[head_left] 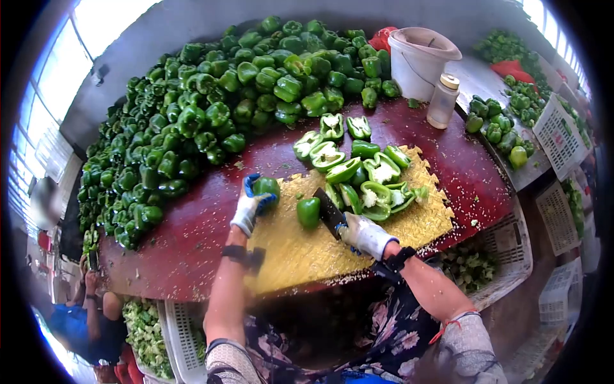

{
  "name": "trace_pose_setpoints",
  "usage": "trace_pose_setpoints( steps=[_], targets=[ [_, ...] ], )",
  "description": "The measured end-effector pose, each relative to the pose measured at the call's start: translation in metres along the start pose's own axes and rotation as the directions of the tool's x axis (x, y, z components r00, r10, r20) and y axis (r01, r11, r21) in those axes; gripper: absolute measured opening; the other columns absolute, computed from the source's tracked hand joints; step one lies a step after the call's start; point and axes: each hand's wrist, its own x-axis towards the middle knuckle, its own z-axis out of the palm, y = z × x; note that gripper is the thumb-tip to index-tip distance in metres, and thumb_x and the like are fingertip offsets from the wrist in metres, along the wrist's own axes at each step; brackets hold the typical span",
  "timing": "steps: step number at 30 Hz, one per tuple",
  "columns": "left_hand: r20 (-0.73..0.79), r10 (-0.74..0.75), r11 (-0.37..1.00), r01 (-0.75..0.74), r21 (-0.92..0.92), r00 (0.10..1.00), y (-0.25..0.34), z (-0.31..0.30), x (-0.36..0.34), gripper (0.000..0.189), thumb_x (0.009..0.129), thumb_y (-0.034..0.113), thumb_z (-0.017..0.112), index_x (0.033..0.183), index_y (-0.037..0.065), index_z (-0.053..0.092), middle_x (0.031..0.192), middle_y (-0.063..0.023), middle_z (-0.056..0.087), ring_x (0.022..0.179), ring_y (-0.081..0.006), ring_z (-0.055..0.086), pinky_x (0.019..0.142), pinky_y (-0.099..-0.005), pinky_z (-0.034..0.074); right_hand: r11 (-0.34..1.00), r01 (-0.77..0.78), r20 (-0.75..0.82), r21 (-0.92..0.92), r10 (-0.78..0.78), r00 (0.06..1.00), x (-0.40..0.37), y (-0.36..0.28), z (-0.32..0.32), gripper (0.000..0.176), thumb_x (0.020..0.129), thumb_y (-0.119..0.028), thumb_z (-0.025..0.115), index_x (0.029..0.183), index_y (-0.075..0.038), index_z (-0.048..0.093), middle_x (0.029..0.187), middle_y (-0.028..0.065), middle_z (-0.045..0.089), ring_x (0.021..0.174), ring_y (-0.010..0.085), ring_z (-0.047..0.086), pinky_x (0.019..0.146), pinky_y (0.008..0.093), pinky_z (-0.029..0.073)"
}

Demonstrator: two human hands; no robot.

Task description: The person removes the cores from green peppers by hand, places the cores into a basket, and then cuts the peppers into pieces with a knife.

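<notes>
My left hand (pixel 249 206), in a white and blue glove, is closed around a green bell pepper (pixel 267 189) at the left edge of the yellow cutting mat (pixel 288 253). In my right hand (pixel 367 236), gloved the same way, is a knife (pixel 329 214) with a broad dark blade pointing away and to the left. Just left of the blade a bell pepper (pixel 308 212) sits on the mat. Right beyond the knife lie several cut pepper halves (pixel 382 169), with pale cores and seeds showing.
A big heap of whole peppers (pixel 211 115) covers the back and left of the red table (pixel 192 224). A white bucket (pixel 416 64) and a bottle (pixel 443 102) stand at the back right. Crates (pixel 511 256) of trimmings sit below the front edge. Another person (pixel 86 326) is at far left.
</notes>
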Motion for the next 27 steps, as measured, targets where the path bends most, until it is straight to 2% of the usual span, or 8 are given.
trace_pose_setpoints(
  steps=[4,9,13,18,20,22,24,27],
  targets=[
    [-0.287,-0.059,0.932,0.156,0.328,0.956,0.002,0.015,-0.071,0.074,0.07,0.019,0.086,0.135,0.015,0.051,0.119,-0.0097,0.058,0.095,-0.0225,0.061,0.072,-0.0349,0.057,0.997,0.069,-0.141,-0.039,-0.074,0.987,-0.019,-0.013,-0.003,0.046,0.096,-0.038,0.042,0.112,0.002,0.058,0.107,0.031,0.063,0.104,0.0441,0.06,0.095,0.0472,0.044],
    [-0.254,-0.262,0.962,0.23,-0.15,0.931,0.009,0.042,-0.129,0.047,0.092,0.052,0.059,0.121,0.016,0.054,0.095,-0.0033,0.062,0.066,-0.0136,0.058,0.043,-0.027,0.044,0.977,0.017,-0.101,-0.213,-0.039,0.994,-0.04,-0.027,0.003,0.063,0.093,-0.038,0.052,0.138,0.004,0.038,0.118,0.0236,0.061,0.107,0.0371,0.06,0.097,0.0447,0.044],
    [-0.246,-0.085,0.988,0.048,-0.149,0.966,-0.007,0.054,-0.138,0.041,0.102,0.009,0.045,0.142,0.005,0.038,0.132,-0.0115,0.051,0.116,-0.0177,0.051,0.097,-0.0249,0.048,0.964,0.135,-0.153,-0.23,-0.173,0.973,-0.05,-0.035,0.015,0.046,0.096,-0.032,0.05,0.129,-0.001,0.046,0.105,0.0234,0.064,0.099,0.0377,0.062,0.088,0.0466,0.048],
    [-0.271,-0.17,0.97,0.111,-0.219,0.947,-0.02,0.055,-0.142,0.033,0.102,0.005,0.04,0.133,-0.001,0.047,0.129,-0.0134,0.054,0.113,-0.018,0.054,0.098,-0.0264,0.049,0.902,0.315,-0.395,-0.297,-0.416,0.819,-0.034,-0.002,0.048,0.032,0.092,-0.024,0.052,0.114,-0.002,0.052,0.095,0.0242,0.067,0.089,0.041,0.064,0.079,0.0484,0.05],
    [-0.246,-0.13,0.884,0.224,0.41,0.961,-0.027,0.05,-0.143,0.031,0.1,0.008,0.046,0.129,-0.002,0.05,0.125,-0.0157,0.056,0.112,-0.0211,0.056,0.095,-0.0284,0.05,0.948,0.195,-0.167,-0.25,-0.24,0.956,-0.03,-0.004,0.045,0.033,0.091,-0.023,0.052,0.115,0.0,0.052,0.095,0.0253,0.066,0.091,0.0414,0.064,0.081,0.0493,0.05],
    [-0.266,-0.129,0.98,0.164,0.116,0.955,-0.004,0.069,-0.158,0.032,0.096,0.011,0.056,0.125,-0.002,0.053,0.121,-0.0169,0.059,0.108,-0.0257,0.058,0.09,-0.0325,0.05,0.968,0.174,-0.119,-0.183,-0.197,0.973,-0.034,-0.014,0.037,0.035,0.091,-0.023,0.052,0.117,0.0,0.052,0.098,0.0266,0.066,0.094,0.0412,0.064,0.083,0.05,0.05],
    [-0.154,0.493,0.728,-0.309,0.612,0.856,0.011,0.083,-0.17,0.031,0.093,0.01,0.062,0.121,0.0,0.056,0.115,-0.0158,0.06,0.102,-0.0248,0.059,0.084,-0.033,0.05,0.96,0.215,-0.174,-0.178,-0.246,0.954,-0.026,-0.008,0.048,0.035,0.091,-0.023,0.052,0.117,0.0,0.052,0.097,0.0267,0.066,0.093,0.0416,0.064,0.082,0.05,0.05],
    [-0.224,0.233,0.948,-0.17,0.269,0.946,-0.013,0.075,-0.162,0.034,0.09,0.014,0.068,0.121,0.003,0.057,0.108,-0.0107,0.061,0.092,-0.0185,0.058,0.078,-0.0274,0.05,0.956,0.222,-0.149,-0.19,-0.251,0.956,-0.015,0.001,0.053,0.041,0.094,-0.024,0.046,0.13,-0.003,0.044,0.1,0.0248,0.065,0.088,0.0398,0.064,0.079,0.0477,0.051]
  ],
)
